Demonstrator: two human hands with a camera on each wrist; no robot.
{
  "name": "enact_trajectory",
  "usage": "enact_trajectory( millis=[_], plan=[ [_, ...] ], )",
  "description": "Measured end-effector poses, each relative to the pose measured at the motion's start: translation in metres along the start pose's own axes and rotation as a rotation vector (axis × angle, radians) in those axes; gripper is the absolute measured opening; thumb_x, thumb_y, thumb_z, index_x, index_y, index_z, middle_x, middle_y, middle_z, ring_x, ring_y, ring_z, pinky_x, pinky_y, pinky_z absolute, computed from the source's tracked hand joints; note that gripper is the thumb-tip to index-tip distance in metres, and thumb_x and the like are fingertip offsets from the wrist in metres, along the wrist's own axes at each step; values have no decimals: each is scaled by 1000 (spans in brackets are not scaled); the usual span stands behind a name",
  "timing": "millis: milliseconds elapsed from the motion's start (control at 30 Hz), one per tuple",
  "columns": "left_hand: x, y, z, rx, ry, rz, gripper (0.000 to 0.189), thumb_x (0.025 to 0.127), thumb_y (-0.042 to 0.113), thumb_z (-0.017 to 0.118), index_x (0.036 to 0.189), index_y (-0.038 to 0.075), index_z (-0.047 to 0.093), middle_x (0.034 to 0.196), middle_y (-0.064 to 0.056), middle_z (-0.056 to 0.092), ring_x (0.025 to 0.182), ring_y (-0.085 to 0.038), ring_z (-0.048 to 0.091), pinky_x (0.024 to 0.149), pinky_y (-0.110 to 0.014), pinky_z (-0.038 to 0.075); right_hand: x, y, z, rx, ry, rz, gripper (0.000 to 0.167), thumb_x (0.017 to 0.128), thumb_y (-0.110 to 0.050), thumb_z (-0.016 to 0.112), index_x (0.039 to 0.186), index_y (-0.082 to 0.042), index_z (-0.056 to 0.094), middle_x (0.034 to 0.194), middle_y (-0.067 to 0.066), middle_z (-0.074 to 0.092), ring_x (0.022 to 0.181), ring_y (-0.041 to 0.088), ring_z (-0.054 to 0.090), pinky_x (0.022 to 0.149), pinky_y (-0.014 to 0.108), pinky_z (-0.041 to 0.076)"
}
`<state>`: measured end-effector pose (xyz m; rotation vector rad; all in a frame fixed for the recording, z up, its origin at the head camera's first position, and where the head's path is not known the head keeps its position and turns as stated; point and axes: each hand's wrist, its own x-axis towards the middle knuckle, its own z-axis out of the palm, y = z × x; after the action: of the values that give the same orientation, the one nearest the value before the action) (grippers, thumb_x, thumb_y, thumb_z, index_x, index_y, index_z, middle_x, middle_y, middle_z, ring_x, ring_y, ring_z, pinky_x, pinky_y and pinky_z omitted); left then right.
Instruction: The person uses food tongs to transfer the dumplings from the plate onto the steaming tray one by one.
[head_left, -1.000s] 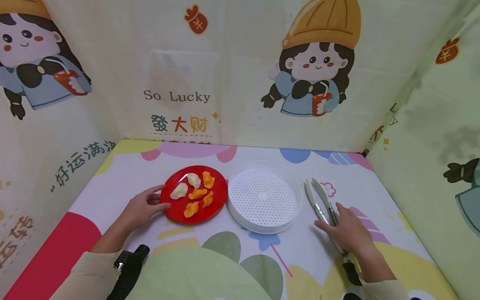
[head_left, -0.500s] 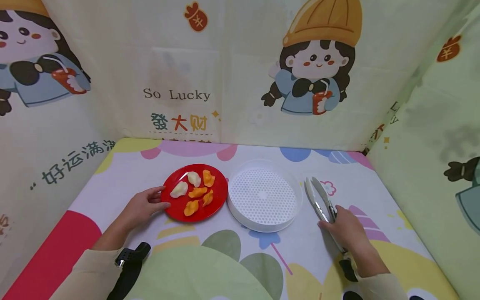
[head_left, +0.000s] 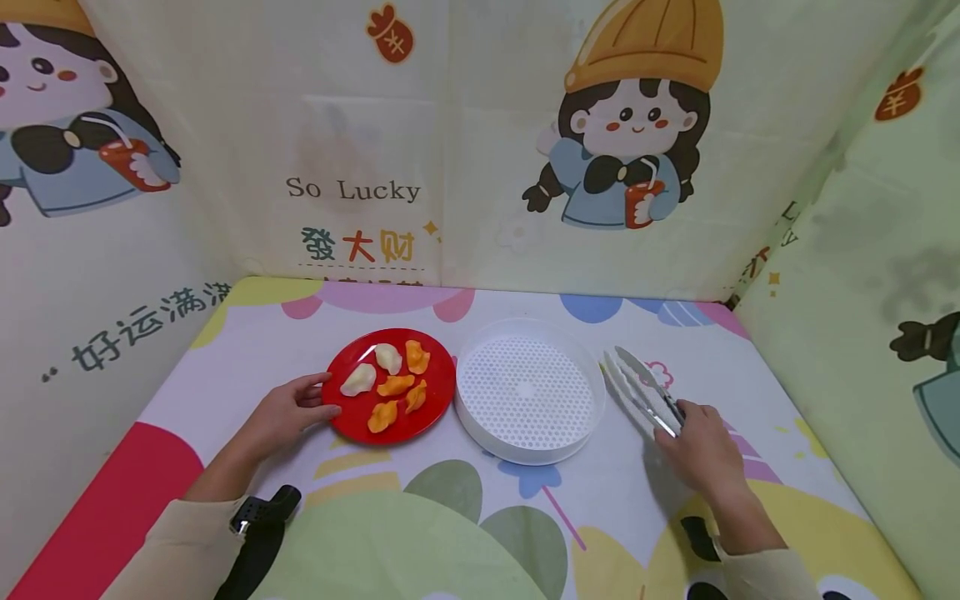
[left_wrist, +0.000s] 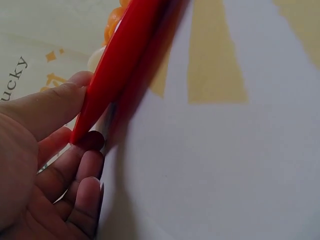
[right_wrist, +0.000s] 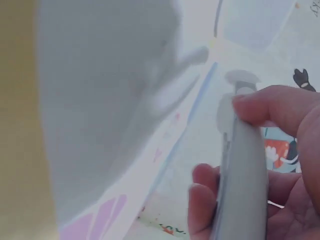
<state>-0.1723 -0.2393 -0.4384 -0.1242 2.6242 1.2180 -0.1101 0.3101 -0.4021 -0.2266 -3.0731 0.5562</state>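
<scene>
The left hand (head_left: 285, 414) pinches the left rim of the red plate (head_left: 431, 412), six dumplings (head_left: 395, 386) on it; at right, the right hand (head_left: 702, 450) grips metal tongs (head_left: 647, 377); a white perforated tray (head_left: 525, 392) sits between.

Tongs (right_wrist: 245, 185), one pair, pale grey, blurred: gripped in the right hand (right_wrist: 292, 112), thumb laid across, fingers curled round behind. Tablecloth (right_wrist: 90, 125), white, with yellow band (right_wrist: 20, 125) and purple patches (right_wrist: 75, 232): left of the tongs, soft shadow (right_wrist: 170, 90) across it. Printed wall cloth (right_wrist: 280, 60): behind the tongs, as I look on.
</scene>
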Motion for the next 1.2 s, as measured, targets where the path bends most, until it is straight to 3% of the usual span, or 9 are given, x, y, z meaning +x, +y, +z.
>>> enact_trajectory(
  millis=[300,467,633,1000,1200],
  plan=[
    [1,-2,0,-11,3,7,86,86,32,80,152,-1,36,138,-33,50,123,-47,51,85,-43,58,-2,-13,-11,49,104,-103,64,94,-27,66,139,14,44,127,36,47,111,50,49,88,62,45],
    [1,-3,0,-15,3,10,85,86,32,80,152,-1,36,137,-33,51,123,-47,51,85,-43,58,-2,-31,-19,68,74,-173,63,92,-28,69,140,8,49,129,32,51,105,44,53,83,58,47],
    [2,-3,1,-28,2,6,86,86,31,80,152,-1,36,138,-33,50,123,-47,51,84,-42,58,-2,-56,-21,87,57,-313,54,87,-21,73,134,2,59,119,20,60,94,32,58,74,47,48],
    [1,-2,1,-45,-1,10,87,85,31,81,152,-1,36,138,-32,50,123,-47,51,84,-42,58,3,-122,-6,88,-40,-585,44,83,-17,72,125,-6,66,114,3,62,91,18,60,72,37,51],
    [2,-3,1,-49,-7,0,88,85,32,81,153,-1,35,138,-32,50,123,-47,51,84,-42,58,7,-143,4,-5,-102,-612,44,84,-19,70,126,-8,66,115,4,62,93,18,60,71,35,52]
  ],
)
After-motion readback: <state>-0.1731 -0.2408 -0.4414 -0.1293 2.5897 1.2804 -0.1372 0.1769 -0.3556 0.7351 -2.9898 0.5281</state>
